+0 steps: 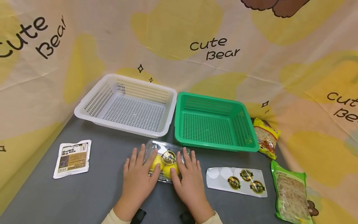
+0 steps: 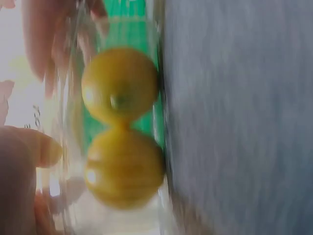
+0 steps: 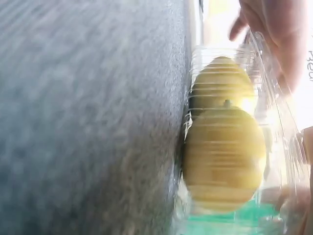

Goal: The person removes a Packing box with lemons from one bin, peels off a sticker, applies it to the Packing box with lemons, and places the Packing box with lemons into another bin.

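Observation:
A clear plastic clamshell box [image 1: 160, 145] lies on the grey table in front of me, its lid down. Yellow lemon-like fruits [image 1: 170, 170] show through it, and the left wrist view gives two round fruits [image 2: 124, 169] side by side. On the lid is a round black-and-gold sticker [image 1: 168, 157]. My left hand [image 1: 139, 175] rests flat on the box's left part, fingers straight and spread. From the right, my right hand [image 1: 190, 179] presses on the lid with straight fingers. To its right lies a white sticker sheet [image 1: 221, 181] bearing several similar stickers.
Behind the box stand a white basket [image 1: 126, 127] and a green basket [image 1: 216, 146], side by side. A flat white-and-brown packet [image 1: 73, 158] lies at the left. At the right are a yellow snack bag [image 1: 265, 138] and a green-edged bag [image 1: 292, 193].

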`<state>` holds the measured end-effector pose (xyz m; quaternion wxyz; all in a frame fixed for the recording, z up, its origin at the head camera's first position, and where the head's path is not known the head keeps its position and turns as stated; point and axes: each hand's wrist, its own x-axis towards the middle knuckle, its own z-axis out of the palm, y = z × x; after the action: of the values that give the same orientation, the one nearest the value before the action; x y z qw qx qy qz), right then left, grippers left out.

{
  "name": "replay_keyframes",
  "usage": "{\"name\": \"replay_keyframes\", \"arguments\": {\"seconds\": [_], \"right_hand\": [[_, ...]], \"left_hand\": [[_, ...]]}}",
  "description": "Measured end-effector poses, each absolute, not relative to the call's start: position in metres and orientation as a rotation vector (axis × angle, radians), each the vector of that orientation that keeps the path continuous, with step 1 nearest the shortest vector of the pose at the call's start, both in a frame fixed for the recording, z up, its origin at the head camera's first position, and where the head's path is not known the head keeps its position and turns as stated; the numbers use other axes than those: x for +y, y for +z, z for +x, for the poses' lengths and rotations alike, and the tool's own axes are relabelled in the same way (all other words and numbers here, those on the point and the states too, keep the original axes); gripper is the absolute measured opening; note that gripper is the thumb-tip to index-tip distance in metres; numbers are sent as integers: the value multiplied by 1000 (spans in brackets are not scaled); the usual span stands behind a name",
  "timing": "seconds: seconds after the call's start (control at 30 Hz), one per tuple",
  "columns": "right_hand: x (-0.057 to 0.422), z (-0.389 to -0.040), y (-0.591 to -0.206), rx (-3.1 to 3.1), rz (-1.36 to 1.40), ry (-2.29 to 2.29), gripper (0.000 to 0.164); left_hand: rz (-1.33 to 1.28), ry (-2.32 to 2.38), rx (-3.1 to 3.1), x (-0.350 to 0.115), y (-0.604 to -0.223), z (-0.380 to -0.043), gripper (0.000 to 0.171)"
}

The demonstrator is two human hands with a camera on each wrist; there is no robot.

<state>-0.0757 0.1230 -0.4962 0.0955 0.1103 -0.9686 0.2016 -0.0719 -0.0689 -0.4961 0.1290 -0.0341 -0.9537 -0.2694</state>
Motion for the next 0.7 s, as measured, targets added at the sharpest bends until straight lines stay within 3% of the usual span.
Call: {"name": "replay_keyframes", "arguments": {"seconds": [0.33,0.57,0.7], "right_hand": [[155,-71,-500,-2894,133,775,66],[203,-59,-481,-2715,130,895,58],[241,-74,-460,-2597,104,895,57]], "left_hand": [[122,-1125,-2895,-90,-491,-79,59],[48,-1300,-2776,-87,-489,-79,67],[-20,-1344,-2757,-82,-491,-79,64]]}}
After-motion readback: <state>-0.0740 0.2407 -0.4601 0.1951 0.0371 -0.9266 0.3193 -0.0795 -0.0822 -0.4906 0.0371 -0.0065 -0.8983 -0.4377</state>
